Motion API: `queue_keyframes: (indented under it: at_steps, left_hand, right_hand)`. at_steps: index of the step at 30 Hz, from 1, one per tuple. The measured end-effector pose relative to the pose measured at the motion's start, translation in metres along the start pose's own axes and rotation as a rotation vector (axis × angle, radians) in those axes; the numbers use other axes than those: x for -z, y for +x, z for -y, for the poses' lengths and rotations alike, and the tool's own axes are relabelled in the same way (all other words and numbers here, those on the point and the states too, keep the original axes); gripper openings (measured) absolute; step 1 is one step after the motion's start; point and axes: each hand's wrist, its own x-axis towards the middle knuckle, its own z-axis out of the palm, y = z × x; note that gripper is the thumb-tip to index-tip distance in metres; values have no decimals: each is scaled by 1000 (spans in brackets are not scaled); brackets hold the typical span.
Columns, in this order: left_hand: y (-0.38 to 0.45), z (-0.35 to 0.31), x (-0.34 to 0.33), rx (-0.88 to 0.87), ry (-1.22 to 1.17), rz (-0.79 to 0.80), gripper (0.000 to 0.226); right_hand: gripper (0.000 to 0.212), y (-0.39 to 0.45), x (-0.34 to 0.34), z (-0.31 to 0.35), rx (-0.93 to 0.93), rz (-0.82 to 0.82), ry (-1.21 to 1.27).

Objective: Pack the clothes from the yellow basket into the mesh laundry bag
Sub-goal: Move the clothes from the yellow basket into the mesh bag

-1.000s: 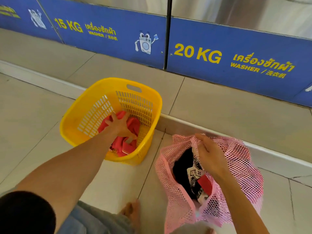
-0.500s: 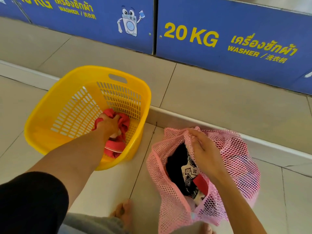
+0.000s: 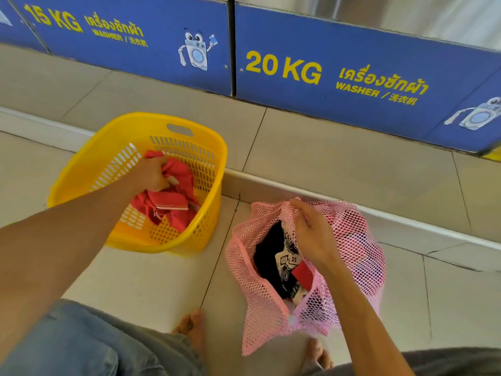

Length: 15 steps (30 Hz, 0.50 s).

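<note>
Red garment (image 3: pixel 168 204) now bunched higher in left hand (image 3: pixel 151 175).

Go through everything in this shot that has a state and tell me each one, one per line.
yellow basket: upright, holds only red clothes
red clothes: crumpled, gripped
left hand: closed on the red clothes
mesh laundry bag: mouth held open, partly filled
dark patterned clothes: inside the bag
right hand: pinching the bag's rim

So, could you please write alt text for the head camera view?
The left hand grips red clothing in a yellow basket, while the right hand holds open a pink mesh laundry bag on a tiled floor.
</note>
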Motion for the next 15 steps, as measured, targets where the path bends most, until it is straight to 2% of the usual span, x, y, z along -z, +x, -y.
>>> queue_keyframes:
  at_steps: [2, 5, 8, 10, 15]
  left_hand:
    - [-23, -6, 40, 5, -107, -85, 47]
    - [-62, -16, 94, -2, -282, -216, 53]
    - [-106, -28, 132, -51, -564, -332, 37]
    - [-139, -46, 145, -106, -785, -390, 29]
    - [-202, -115, 129, -253, -1093, -391, 41]
  right_hand:
    - [40, -8, 6, 5, 0, -14, 3]
    - [40, -20, 16, 13, 6, -47, 10]
    - [40, -31, 25, 18, 39, -76, 14]
    - [40, -37, 33, 20, 50, -99, 26]
    - [39, -50, 54, 29, 46, -178, 60]
